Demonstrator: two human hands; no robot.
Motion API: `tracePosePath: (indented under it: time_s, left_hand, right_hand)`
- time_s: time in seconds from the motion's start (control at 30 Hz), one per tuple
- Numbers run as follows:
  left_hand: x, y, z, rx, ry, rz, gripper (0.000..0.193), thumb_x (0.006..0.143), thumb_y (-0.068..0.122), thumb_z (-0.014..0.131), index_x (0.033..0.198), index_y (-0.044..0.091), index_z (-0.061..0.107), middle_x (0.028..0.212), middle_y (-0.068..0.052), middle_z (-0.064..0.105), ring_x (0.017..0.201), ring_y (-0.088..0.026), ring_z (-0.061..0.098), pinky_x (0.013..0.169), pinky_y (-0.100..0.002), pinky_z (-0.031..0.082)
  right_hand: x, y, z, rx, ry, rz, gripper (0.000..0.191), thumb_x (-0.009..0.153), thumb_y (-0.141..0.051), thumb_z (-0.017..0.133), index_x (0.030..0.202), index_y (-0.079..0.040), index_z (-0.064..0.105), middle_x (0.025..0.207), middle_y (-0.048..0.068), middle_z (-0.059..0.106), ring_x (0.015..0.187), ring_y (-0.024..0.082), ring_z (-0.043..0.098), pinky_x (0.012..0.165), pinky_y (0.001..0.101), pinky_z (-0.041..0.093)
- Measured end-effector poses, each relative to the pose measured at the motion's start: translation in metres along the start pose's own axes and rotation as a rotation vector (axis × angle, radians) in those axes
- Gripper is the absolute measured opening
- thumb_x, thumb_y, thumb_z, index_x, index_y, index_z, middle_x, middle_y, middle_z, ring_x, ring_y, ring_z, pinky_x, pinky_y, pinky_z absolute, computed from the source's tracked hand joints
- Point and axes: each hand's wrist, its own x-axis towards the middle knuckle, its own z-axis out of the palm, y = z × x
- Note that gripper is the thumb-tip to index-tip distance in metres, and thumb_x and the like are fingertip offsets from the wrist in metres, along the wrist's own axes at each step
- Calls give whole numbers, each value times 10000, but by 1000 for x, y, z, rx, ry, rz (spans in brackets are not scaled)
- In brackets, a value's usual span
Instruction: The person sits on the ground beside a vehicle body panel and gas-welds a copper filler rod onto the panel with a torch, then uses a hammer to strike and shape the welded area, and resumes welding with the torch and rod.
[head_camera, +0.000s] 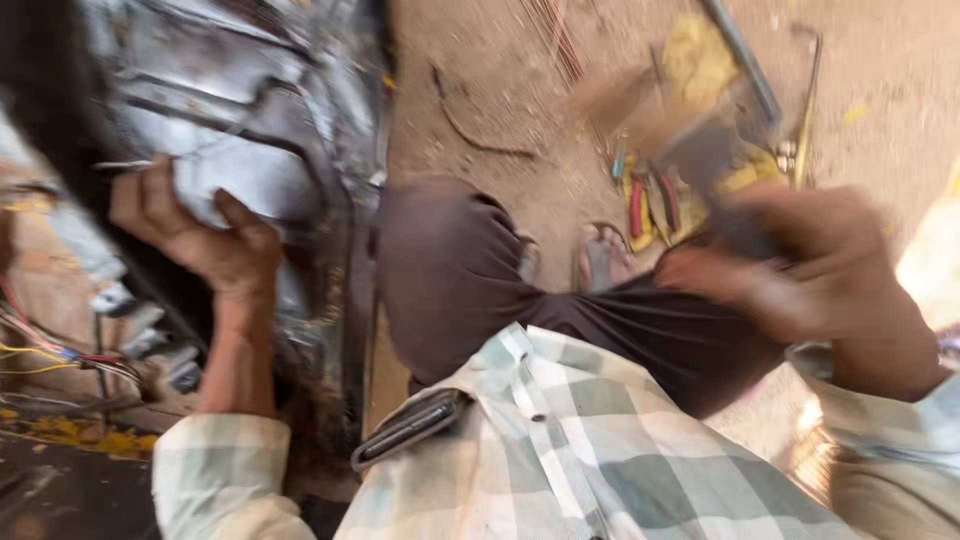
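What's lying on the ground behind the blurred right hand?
Behind the right hand, red-handled tools lie on yellow material on sandy ground, beside a metal rod. The hand covers whatever lies directly beneath it.

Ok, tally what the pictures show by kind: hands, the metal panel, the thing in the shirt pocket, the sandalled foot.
Hands: 2 (left hand gripping the panel, right hand blurred, hold unclear)
Dented metal panel: 1
Dark flat case in shirt pocket: 1
Sandalled foot: 1
Total: 5

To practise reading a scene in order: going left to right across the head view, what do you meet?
Coloured wires → left hand on the grey metal panel → bent knee in dark trousers → sandalled foot → blurred right hand.
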Motion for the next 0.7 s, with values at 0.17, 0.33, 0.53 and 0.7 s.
tracePosePath:
  time_s: [0.17, 0.33, 0.53, 0.7]
  left_hand:
    - [64, 92, -37, -179, -232, 454, 372, 988, 129, 649, 1326, -15, 589, 1056, -152, 608, 881, -233, 610, 647, -388, 522]
    - [92, 219, 35, -429, -761, 225, 236, 887, 75, 726, 1116, 19, 709, 969, -137, 702, 768, -297, 705, 664, -408, 571]
    - [-2, 295, 243, -391, -1053, 779, 70, 733, 79, 681, 772, 61, 736, 880, -152, 720, 839, -341, 709, 693, -451, 585]
    - [-90, 366, 345, -533, -1007, 1141, 114, 758, 149, 651, 830, 89, 717, 933, -106, 693, 926, -304, 654, 804, -457, 518]
  right_hand:
    - [-38, 75, -39, 1046, 258, 8, 332, 1016, -434, 580, 1174, -146, 622, 676, 36, 514, 465, 150, 614, 456, 330, 558]
    - [-62, 130, -48, 1426, 665, -170, 363, 1211, -332, 376, 1093, -23, 527, 711, 35, 492, 479, 113, 525, 503, 282, 437]
    - [-118, 144, -40, 1600, 817, -139, 376, 1253, -283, 350, 1119, 23, 522, 692, 21, 493, 484, 92, 500, 480, 234, 463]
    - [-127, 126, -27, 1518, 863, -88, 335, 1217, -261, 381, 1089, 9, 533, 709, 28, 508, 523, 112, 519, 516, 258, 479]
